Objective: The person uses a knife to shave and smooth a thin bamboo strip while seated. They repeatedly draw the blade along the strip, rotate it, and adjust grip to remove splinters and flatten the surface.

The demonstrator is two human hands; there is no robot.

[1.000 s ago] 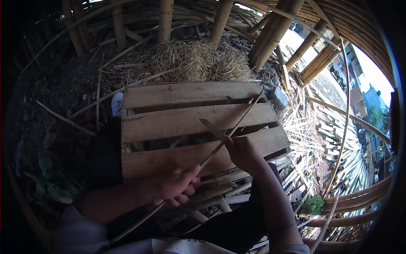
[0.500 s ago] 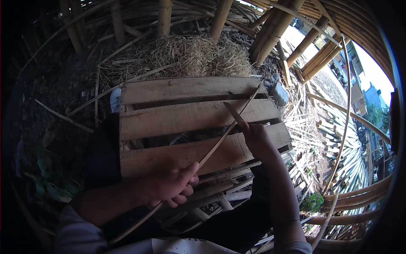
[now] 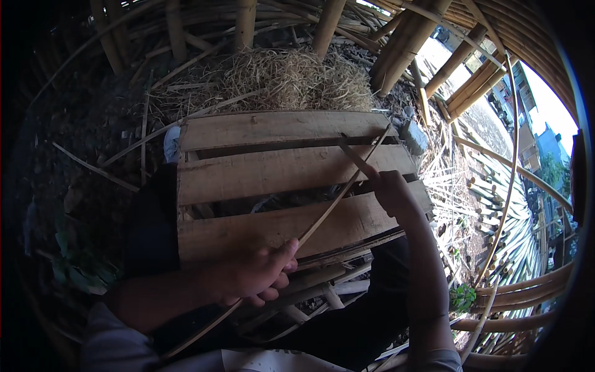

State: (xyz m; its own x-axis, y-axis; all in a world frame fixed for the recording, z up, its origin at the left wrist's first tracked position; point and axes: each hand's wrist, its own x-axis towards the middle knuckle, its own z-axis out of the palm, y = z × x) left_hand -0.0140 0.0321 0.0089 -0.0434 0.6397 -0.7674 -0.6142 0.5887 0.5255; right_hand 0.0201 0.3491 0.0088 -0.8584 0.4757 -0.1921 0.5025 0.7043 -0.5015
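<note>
Bamboo posts (image 3: 409, 46) behind, slatted wooden bench (image 3: 279, 170) in front. Long bamboo strip (image 3: 327, 210) runs diagonally over it. Left hand (image 3: 263, 271) curled closed around the strip's near part; right hand (image 3: 395, 192) wrapped around a knife (image 3: 355, 157), blade crossing the far half. Risk: strip could flex or roll, edge skids, left hand nicked.
</note>
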